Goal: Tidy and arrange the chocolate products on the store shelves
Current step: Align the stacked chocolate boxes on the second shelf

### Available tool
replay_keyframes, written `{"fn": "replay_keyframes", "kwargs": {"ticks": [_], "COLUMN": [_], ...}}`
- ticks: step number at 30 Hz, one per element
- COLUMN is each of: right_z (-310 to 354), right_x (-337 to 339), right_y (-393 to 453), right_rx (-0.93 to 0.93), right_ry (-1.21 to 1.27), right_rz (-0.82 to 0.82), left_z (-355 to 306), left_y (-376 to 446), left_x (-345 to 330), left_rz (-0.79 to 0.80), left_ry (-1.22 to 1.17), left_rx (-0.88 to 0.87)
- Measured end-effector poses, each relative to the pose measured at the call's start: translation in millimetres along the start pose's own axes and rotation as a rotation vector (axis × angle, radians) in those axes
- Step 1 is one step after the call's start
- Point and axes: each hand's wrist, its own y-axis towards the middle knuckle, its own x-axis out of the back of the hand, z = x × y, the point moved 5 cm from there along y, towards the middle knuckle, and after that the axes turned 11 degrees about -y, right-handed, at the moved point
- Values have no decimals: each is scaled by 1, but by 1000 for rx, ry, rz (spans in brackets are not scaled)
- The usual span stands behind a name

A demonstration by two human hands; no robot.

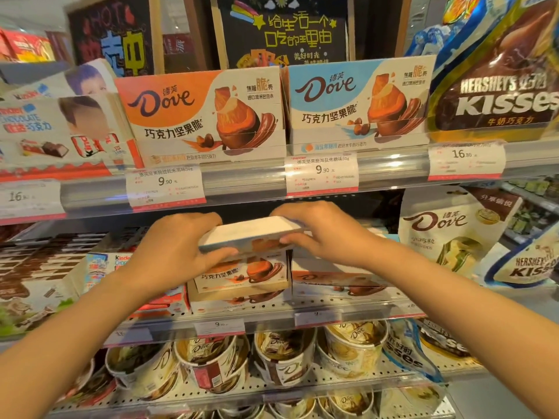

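On the middle shelf [272, 320], both hands grip one Dove box [251, 234] (tilted), just above the stacked boxes [242, 279]. Left hand [178, 246] and right hand [320, 234] have fingers curled round its ends.

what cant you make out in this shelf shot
- Head view: the face of the held Dove box is tilted away and covered by the left hand and right hand, so its flavour is unreadable.
- Small print on the price tags is too small.
- The Kisses bag is cut off by the right edge.
- The Kinder boxes are blurred.
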Motion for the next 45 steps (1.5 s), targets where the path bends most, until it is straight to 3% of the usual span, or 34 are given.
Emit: {"fn": "replay_keyframes", "kwargs": {"ticks": [5, 10, 13, 17, 21, 25, 28, 35, 45], "right_z": [-23, -37, -36, -35, -51, -55, -67, -83, -92], "right_x": [9, 9, 14, 24, 29, 41, 42, 47, 48], "right_y": [-9, -17, -20, -31, -38, -48, -56, -73, -92], "right_rx": [-58, -176, -172, -131, -216, -205, -283, -349, -414], "right_ry": [12, 15, -33, -220, -301, -291, -262, -117, 76], "right_rz": [-37, 1, -17, -120, -97, -122, -121, -173, -192], "left_z": [34, 47, 37, 5, -35, -46, -46, -54, -55], "left_y": [-10, -14, -12, -11, 19, 42, 49, 65, 40], "left_x": [3, -7, -19, -67, -105, -130, -136, -135, -99], "left_rz": [-119, -126, -55, 213, 215, 319, 381, 389, 212], "left_ry": [-306, -358, -322, -357, -393, -136, -71, -116, -371], "left_rx": [323, 393, 377, 230, 31, 97, 141, 93, -16]}}
